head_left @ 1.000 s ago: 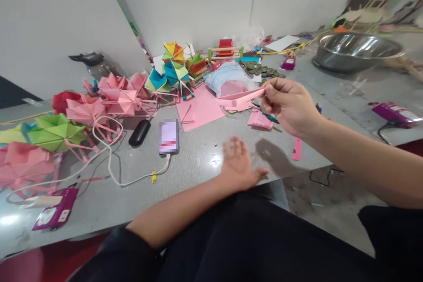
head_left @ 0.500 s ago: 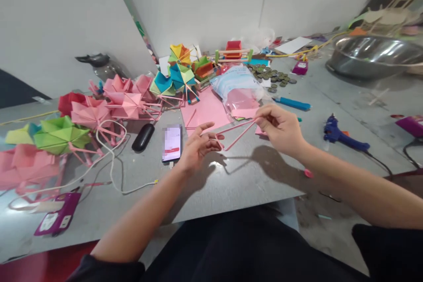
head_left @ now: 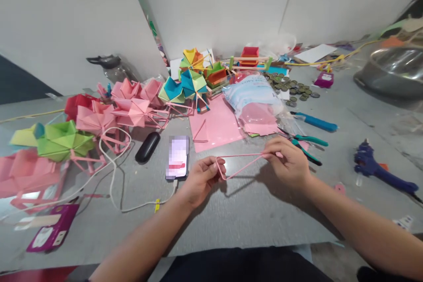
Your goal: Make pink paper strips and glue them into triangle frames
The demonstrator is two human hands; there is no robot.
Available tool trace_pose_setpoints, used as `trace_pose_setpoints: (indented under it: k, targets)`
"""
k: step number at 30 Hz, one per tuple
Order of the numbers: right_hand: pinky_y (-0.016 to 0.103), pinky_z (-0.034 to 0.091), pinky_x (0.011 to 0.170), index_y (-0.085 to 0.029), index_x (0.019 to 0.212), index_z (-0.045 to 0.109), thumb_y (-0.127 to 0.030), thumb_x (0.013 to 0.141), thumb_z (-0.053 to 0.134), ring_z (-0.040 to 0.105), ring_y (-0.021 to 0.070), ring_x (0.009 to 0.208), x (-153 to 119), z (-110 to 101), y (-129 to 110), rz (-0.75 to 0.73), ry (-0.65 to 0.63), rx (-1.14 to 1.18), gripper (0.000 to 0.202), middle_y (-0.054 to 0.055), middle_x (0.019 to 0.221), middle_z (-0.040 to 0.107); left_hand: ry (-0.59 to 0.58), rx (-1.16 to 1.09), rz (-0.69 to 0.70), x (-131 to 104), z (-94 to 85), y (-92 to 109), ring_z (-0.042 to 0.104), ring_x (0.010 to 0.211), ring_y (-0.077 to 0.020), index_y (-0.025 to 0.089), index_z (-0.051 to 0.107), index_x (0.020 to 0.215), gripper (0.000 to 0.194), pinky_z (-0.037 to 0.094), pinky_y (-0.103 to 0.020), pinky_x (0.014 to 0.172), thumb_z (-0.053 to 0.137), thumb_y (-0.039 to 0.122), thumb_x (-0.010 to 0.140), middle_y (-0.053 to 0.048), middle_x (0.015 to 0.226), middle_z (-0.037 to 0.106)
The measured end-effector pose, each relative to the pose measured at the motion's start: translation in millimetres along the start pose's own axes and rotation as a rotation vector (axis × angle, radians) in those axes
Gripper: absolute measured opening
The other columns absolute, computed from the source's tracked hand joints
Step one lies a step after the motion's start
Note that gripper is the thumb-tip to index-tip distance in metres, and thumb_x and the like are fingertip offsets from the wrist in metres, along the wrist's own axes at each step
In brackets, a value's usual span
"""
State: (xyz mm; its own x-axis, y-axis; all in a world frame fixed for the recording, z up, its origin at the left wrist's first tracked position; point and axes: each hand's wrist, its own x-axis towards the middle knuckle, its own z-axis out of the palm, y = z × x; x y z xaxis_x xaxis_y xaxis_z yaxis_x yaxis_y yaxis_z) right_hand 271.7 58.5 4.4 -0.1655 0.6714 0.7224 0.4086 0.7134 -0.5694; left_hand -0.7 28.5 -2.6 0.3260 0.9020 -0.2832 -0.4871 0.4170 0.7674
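Note:
A long, narrow triangle of thin pink sticks (head_left: 245, 168) is stretched between my hands, above the grey table (head_left: 251, 220). My left hand (head_left: 206, 178) pinches its short side between thumb and fingers. At the pointed end, my right hand (head_left: 286, 163) has its fingers closed on the tip where two strips meet. Behind the triangle lies a pink sheet (head_left: 218, 119) with a few thin pink strips on it. Just beyond my right hand are pliers with green handles (head_left: 312, 140), partly hidden by it.
Pink folded-paper models (head_left: 132, 112) crowd the left. A phone (head_left: 178, 158) with a white cable and a black case (head_left: 147, 146) lie near my left hand. A plastic bag (head_left: 254, 97), metal discs (head_left: 294, 88), a blue glue gun (head_left: 380, 169) and a steel bowl (head_left: 396, 72) stand right.
My left fingers, spread before, now pinch the triangle's short side. Both hands sit lower in the view, the triangle more level. The camera view has shifted, and the green pliers show more.

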Motion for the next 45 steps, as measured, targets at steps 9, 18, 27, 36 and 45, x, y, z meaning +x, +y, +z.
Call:
trace_pose_setpoints:
  k: [9, 18, 27, 36, 45]
  targets:
    - [0.03, 0.053, 0.059, -0.025, 0.096, 0.072, -0.008, 0.093, 0.066, 0.066, 0.0177, 0.067, -13.6, 2.7, -9.8, -0.119, -0.095, -0.068, 0.018, 0.002, 0.079, 0.071, -0.011, -0.114, -0.086, -3.5, 4.1, 1.6, 0.051, 0.061, -0.0074, 0.013, 0.069, 0.077, 0.042, 0.04, -0.019, 0.06, 0.1, 0.042, 0.073, 0.0, 0.068, 0.061]
    - [0.031, 0.056, 0.064, -0.026, 0.1, 0.074, -0.012, 0.096, 0.063, 0.07, 0.0189, 0.072, -22.3, 0.8, 3.5, -0.175, -0.193, -0.232, 0.018, 0.004, 0.086, 0.075, -0.02, -0.196, -0.122, -2.1, 6.2, -0.6, 0.044, 0.056, -0.0059, 0.014, 0.066, 0.073, 0.045, 0.038, -0.019, 0.057, 0.102, 0.04, 0.068, 0.003, 0.064, 0.055]
    - [0.029, 0.049, 0.062, -0.022, 0.093, 0.076, -0.022, 0.101, 0.061, 0.071, 0.0178, 0.073, 0.5, 4.6, 11.0, -0.203, -0.303, -0.464, 0.016, 0.006, 0.088, 0.078, 0.379, 0.053, 0.209, 1.2, 4.5, -11.8, 0.052, 0.06, -0.0085, 0.019, 0.073, 0.105, 0.028, 0.038, -0.021, 0.054, 0.084, 0.033, 0.083, 0.0, 0.084, 0.066]
    - [0.036, 0.051, 0.073, -0.009, 0.114, 0.075, -0.014, 0.103, 0.046, 0.076, 0.0311, 0.094, 71.5, 77.6, 2.2, 0.179, -0.81, -0.863, 0.031, 0.024, 0.118, 0.074, 0.302, 0.735, 0.351, 5.4, -2.2, -17.1, 0.065, 0.076, -0.019, 0.018, 0.072, 0.098, 0.011, 0.051, -0.033, 0.075, 0.062, 0.021, 0.092, -0.006, 0.087, 0.071]
    - [0.038, 0.056, 0.081, -0.015, 0.131, 0.066, -0.037, 0.109, 0.047, 0.074, 0.0319, 0.108, 41.0, 72.5, -19.1, 0.224, -0.988, -0.828, 0.037, 0.017, 0.126, 0.071, 0.195, 1.862, 0.517, 15.5, -10.7, -14.1, 0.054, 0.143, -0.0397, 0.006, 0.061, 0.139, 0.049, 0.039, -0.056, 0.122, 0.059, 0.037, 0.102, -0.027, 0.151, 0.06]
